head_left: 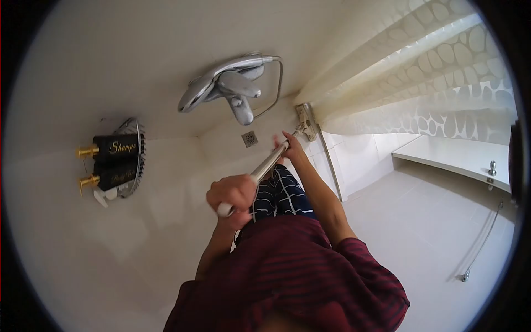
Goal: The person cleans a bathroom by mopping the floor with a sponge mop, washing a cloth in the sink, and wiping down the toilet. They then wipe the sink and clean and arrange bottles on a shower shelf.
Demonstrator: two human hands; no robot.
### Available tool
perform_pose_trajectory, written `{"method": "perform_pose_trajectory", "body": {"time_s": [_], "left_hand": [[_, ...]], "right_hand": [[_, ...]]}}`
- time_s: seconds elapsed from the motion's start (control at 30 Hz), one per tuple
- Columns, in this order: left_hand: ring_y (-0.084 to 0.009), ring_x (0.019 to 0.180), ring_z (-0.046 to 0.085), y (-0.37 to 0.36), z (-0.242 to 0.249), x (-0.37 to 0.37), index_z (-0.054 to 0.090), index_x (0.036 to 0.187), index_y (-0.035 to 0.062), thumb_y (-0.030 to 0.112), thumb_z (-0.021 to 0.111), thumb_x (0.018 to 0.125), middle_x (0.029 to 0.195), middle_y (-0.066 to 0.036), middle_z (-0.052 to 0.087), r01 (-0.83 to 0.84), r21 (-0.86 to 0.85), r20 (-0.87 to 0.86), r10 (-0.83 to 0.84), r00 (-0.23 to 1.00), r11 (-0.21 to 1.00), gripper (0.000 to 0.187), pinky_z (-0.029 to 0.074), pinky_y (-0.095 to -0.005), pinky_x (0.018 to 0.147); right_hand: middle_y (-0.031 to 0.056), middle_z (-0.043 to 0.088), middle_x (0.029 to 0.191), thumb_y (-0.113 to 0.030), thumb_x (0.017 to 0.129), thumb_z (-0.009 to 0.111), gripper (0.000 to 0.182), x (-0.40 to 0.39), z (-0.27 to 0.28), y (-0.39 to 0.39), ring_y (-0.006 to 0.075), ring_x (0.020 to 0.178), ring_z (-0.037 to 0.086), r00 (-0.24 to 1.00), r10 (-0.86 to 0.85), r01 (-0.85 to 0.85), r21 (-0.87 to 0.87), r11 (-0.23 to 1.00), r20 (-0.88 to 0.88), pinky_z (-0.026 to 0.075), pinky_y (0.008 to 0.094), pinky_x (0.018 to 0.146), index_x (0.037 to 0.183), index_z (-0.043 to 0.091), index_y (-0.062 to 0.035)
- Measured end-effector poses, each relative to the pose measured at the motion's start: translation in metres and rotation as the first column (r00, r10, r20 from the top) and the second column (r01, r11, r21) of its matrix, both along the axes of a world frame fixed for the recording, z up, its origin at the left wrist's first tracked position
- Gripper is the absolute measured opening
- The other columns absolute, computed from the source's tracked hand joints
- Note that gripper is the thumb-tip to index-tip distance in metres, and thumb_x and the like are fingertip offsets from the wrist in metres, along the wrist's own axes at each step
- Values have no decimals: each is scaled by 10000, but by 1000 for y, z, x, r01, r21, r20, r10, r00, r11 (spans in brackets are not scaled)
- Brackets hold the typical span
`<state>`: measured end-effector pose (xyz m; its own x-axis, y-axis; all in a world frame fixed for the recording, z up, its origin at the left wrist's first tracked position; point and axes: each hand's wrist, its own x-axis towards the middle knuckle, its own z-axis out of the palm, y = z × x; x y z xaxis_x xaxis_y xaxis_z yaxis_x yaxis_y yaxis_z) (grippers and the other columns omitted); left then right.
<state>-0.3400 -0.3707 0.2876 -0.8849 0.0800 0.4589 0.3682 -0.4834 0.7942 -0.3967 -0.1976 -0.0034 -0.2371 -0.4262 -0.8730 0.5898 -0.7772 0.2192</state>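
Observation:
My left hand (232,195) is closed around the white upper end of a long silver mop handle (269,162). Farther down the same handle, my right hand (292,148) is wrapped around it. The handle slants away from me toward a flat mop head (306,120), which lies by the low edge under the curtain. Fine detail of the mop head is too small to make out. My bare feet show partly beyond the handle, near my right hand.
A chrome shower mixer (224,88) with a hose juts from the wall ahead. A square floor drain (250,139) lies below it. At left, a wire rack (135,160) holds black pump bottles (115,160). A patterned shower curtain (420,77) hangs at right, near a white door (442,157).

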Motion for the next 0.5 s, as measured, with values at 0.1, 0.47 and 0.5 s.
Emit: {"method": "perform_pose_trajectory", "body": {"time_s": [0.1, 0.47, 0.5], "left_hand": [[-112, 332, 281, -12, 0, 4, 344, 472, 103, 487, 517, 808, 380, 12, 325, -79, 65, 17, 78, 997, 995, 539, 252, -254, 377], [-123, 363, 198, -95, -41, -18, 273, 448, 108, 304, 338, 799, 378, -6, 283, -120, -119, 284, 150, 947, 986, 407, 293, -321, 497], [-123, 363, 197, -100, -37, -21, 273, 448, 110, 291, 340, 793, 377, -6, 282, -102, -136, 276, 137, 951, 985, 396, 291, -321, 492]], "right_hand": [[-6, 369, 488, -170, 829, 496, 179, 2, -54, -3, 121, 418, 375, 951, -307, 306, 21, 952, 23, 395, 280, 416, 681, 409, -120], [64, 480, 571, -190, 788, 533, 167, -48, -85, -71, 212, 479, 503, 992, 53, -106, 507, 856, 117, 426, 338, 420, 737, 481, -40], [77, 490, 586, -197, 782, 540, 177, -52, -86, -80, 216, 495, 519, 991, 67, -118, 518, 847, 117, 430, 343, 425, 755, 488, -30]]}}
